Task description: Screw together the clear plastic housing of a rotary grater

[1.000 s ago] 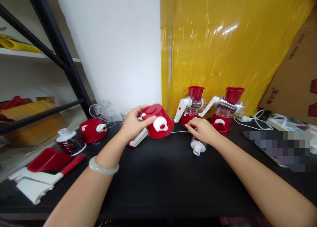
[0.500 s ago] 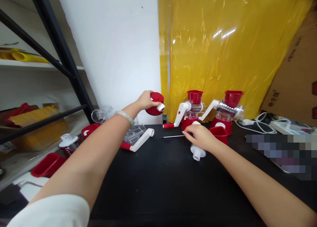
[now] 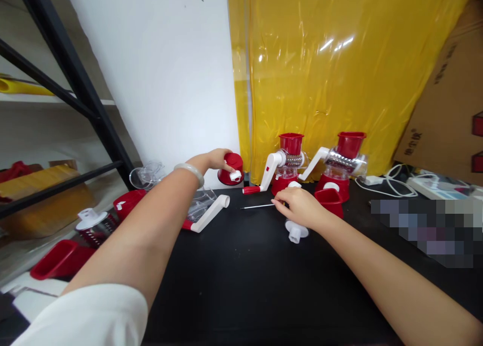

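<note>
My left hand (image 3: 213,161) is stretched far forward and grips a red grater base (image 3: 231,168) with a white knob, just above the back of the black table (image 3: 245,280) near the white wall. My right hand (image 3: 298,205) rests curled over a grater drum with a white end cap (image 3: 295,230) lying on the table; whether it grips the drum I cannot tell. A thin metal rod (image 3: 258,206) lies just left of its fingertips. A white crank handle with a clear housing (image 3: 206,212) lies under my left forearm.
Two assembled red and white rotary graters (image 3: 287,161) (image 3: 341,162) stand at the back before a yellow plastic sheet. A loose red hopper (image 3: 330,199) sits by my right wrist. More red and white parts (image 3: 90,220) lie at the left near a black shelf frame. Cables and a cardboard box are at the right.
My left hand carried the red base from the table's middle up and away to the back by the wall, and has lowered it slightly. My right hand stayed on the drum.
</note>
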Motion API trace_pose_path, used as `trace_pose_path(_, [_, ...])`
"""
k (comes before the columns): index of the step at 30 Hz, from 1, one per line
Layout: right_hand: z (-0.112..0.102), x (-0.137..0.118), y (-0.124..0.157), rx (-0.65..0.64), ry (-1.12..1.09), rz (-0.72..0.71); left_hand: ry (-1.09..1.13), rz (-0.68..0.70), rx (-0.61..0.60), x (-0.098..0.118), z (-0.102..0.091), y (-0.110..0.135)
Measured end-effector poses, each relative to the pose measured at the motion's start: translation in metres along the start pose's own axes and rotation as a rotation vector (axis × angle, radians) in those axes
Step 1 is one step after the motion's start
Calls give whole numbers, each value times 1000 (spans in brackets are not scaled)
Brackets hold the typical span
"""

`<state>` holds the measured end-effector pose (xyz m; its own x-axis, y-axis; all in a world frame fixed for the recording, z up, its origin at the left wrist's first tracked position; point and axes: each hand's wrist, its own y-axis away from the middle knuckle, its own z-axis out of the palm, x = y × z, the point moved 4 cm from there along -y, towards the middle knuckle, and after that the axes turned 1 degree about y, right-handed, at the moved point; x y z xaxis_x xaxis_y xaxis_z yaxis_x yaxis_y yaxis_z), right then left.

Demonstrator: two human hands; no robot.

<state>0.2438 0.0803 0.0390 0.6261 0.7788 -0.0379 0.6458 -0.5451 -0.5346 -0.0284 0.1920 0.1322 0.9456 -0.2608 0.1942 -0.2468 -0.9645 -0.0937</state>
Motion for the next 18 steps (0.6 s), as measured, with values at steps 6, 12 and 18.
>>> trace_pose_path(6, [0,2,0,3,2,12,3,-4,-106,-2,16,-1])
trace_pose_path(12, [-1,1,0,-3,10,10,37,-12,-216,0,37,-2])
trace_pose_path(18, [-1,3,-1,-6,2,21,112,0,-365,1,45,-2])
